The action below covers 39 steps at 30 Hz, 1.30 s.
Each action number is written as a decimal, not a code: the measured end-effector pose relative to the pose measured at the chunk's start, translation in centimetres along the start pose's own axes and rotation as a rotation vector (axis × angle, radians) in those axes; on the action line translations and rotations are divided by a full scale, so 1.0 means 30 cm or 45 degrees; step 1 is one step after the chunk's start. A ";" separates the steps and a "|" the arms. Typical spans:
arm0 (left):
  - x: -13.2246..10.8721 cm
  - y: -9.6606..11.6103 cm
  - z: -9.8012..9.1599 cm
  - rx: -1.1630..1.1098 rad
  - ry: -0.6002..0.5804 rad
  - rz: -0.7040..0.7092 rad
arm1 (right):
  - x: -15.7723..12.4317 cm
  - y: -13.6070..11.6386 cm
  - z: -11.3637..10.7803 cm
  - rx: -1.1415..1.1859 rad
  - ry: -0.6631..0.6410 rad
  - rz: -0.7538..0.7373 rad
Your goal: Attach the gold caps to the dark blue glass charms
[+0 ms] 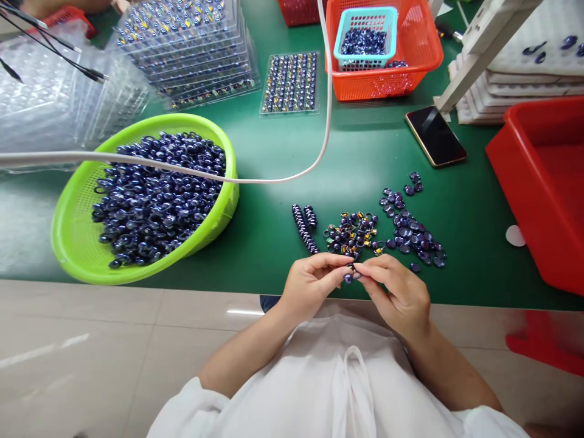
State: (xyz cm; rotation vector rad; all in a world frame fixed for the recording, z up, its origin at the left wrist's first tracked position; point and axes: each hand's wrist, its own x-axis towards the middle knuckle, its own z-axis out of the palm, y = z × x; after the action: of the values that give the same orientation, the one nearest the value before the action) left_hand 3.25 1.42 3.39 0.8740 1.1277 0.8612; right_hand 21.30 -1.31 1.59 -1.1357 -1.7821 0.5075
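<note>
At the table's front edge, my left hand (312, 280) pinches a small glossy dark blue ring-shaped part (348, 278) between thumb and fingertips. My right hand (396, 292) is closed on the same part from the other side, its thumb and index finger meeting the left fingertips. Fingers hide most of the part. Just beyond lies a pile of small parts with yellow and metallic pieces (351, 231). To its left are two rows of dark blue ring-shaped parts (303, 229). Flat oval dark blue caps (413, 234) lie scattered to the right.
A green basket (232, 176) full of dark blue rings stands left, under a white cable (274, 180). Behind are stacked clear trays (214, 67), a filled tray (291, 83) and an orange basket (365, 82) holding a blue basket (387, 36). A phone (435, 137) and red bin (533, 201) lie right.
</note>
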 end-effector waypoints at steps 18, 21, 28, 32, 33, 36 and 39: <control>-0.005 -0.036 -0.011 0.183 -0.017 0.323 | 0.009 -0.008 0.016 -0.033 -0.010 0.081; -0.005 -0.046 -0.012 0.227 -0.001 0.377 | 0.013 -0.013 0.015 0.081 -0.027 0.187; 0.001 -0.061 -0.015 0.266 -0.045 0.390 | 0.015 -0.023 0.015 0.103 -0.014 0.229; 0.000 -0.051 -0.012 0.379 -0.044 0.472 | 0.014 -0.029 0.023 0.100 -0.006 0.268; 0.000 -0.049 -0.011 0.421 -0.045 0.532 | 0.014 -0.029 0.024 0.103 -0.008 0.293; 0.002 -0.042 -0.008 0.510 -0.062 0.674 | 0.016 -0.033 0.027 0.116 -0.031 0.386; 0.005 -0.039 -0.003 0.554 -0.090 0.654 | 0.014 -0.036 0.021 0.109 -0.073 0.444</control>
State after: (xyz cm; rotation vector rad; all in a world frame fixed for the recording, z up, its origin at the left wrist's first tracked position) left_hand 3.34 1.08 2.26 1.5894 1.0595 1.0031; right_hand 20.18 -1.39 2.29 -1.3901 -1.5985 0.8221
